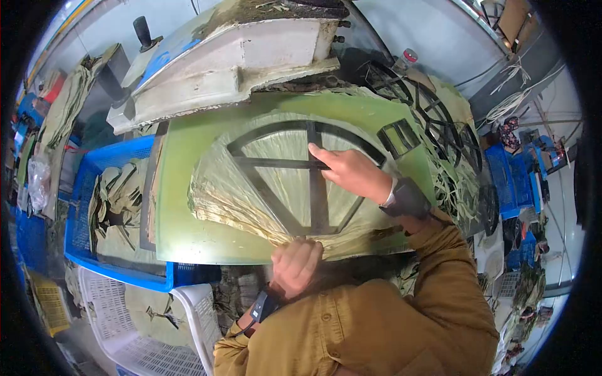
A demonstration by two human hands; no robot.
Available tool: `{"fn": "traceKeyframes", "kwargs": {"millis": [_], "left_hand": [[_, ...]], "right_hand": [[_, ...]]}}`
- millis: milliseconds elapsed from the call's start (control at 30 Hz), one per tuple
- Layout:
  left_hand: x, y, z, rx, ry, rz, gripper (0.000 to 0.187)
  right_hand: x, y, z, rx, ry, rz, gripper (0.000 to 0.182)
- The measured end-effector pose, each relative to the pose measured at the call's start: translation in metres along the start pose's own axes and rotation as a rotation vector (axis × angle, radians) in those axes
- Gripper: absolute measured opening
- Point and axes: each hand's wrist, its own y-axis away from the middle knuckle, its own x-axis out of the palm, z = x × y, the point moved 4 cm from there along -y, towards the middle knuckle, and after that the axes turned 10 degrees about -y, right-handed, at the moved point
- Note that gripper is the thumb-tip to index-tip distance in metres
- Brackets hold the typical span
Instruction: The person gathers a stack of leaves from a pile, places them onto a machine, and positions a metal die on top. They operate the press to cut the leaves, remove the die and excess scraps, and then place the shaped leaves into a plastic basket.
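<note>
A pale, pleated, fan-shaped dried leaf [219,182] lies spread on a green board [175,235]. On top of it rests a dark fan-shaped frame, like a cutting die [318,194], with a curved rim and crossing bars. My right hand [354,174] grips the frame where its bars cross, one finger laid along the upright bar. At the board's front edge my left hand [296,266] is closed around the leaf's gathered, yellowish end. A small dark rectangular frame [399,138] lies on the board to the right of the leaf.
A heavy white machine head [282,47] overhangs the board's back. To the left stand a blue crate [76,207] with leaf pieces and a white basket [103,288]. More dark curved frames [433,109] and leaf scraps [454,194] lie at the right.
</note>
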Motion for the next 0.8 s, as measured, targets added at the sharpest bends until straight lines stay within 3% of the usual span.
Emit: {"fn": "traceKeyframes", "kwargs": {"millis": [200,467,600,667,700,767,800], "left_hand": [[0.000,-0.002,0.001,0.014,0.038,-0.002,0.047],[0.002,0.001,0.002,0.013,0.044,0.028,0.041],[0.001,0.004,0.002,0.008,-0.070,0.065,0.040],[-0.015,-0.009,0.002,-0.029,0.011,0.278,0.044],[-0.020,-0.015,0.002,-0.018,0.040,0.344,0.048],[-0.022,-0.013,0.003,0.013,0.027,0.372,0.049],[-0.019,-0.009,0.005,0.042,0.013,0.351,0.050]], "right_hand": [[0.002,-0.002,-0.006,-0.041,-0.112,-0.016,0.061],[0.013,-0.004,-0.008,0.092,-0.095,0.106,0.066],[-0.011,0.002,-0.007,0.178,-0.194,0.191,0.052],[-0.041,0.027,-0.042,0.078,-0.194,-0.200,0.045],[-0.071,0.042,-0.045,0.380,-0.099,-0.304,0.041],[-0.084,0.096,-0.082,0.440,0.343,-0.307,0.044],[-0.083,0.107,-0.085,0.441,0.346,-0.326,0.044]]}}
